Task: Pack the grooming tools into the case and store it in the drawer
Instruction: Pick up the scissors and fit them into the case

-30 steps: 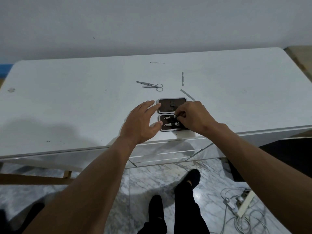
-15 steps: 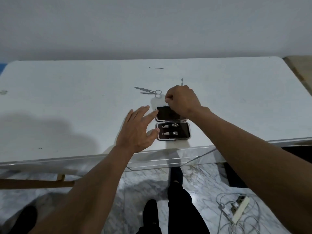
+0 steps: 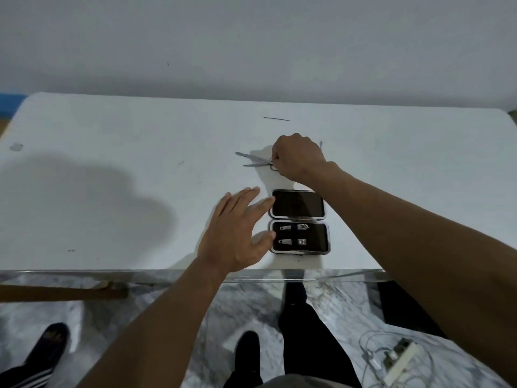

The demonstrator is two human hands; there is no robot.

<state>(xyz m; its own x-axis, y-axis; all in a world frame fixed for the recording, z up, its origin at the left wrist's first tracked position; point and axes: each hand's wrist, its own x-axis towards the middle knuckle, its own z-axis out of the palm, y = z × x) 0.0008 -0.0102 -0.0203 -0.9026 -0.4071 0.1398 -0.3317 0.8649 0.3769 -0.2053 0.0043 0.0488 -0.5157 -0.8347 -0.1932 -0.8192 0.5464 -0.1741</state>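
Note:
A small dark grooming case (image 3: pixel 299 221) lies open near the front edge of the white table (image 3: pixel 112 208). Its near half holds two nail clippers (image 3: pixel 293 234); its far half shows only dark lining. My left hand (image 3: pixel 237 233) lies flat with fingers spread, touching the case's left side. My right hand (image 3: pixel 298 158) reaches past the case with fingers closed on the handles of the small scissors (image 3: pixel 253 161), whose blades point left on the table. A thin metal tool (image 3: pixel 321 145) pokes out behind my right hand. Another thin stick (image 3: pixel 277 119) lies farther back.
A grey wall runs behind the table. Below the table's front edge is the marble floor with my feet (image 3: pixel 246 357), another person's shoe (image 3: pixel 47 343) at the left, and a power strip with cables (image 3: pixel 397 359) at the right.
My right hand left the case, moved away over the table and closed on the scissors' handles. My left hand stayed beside the case.

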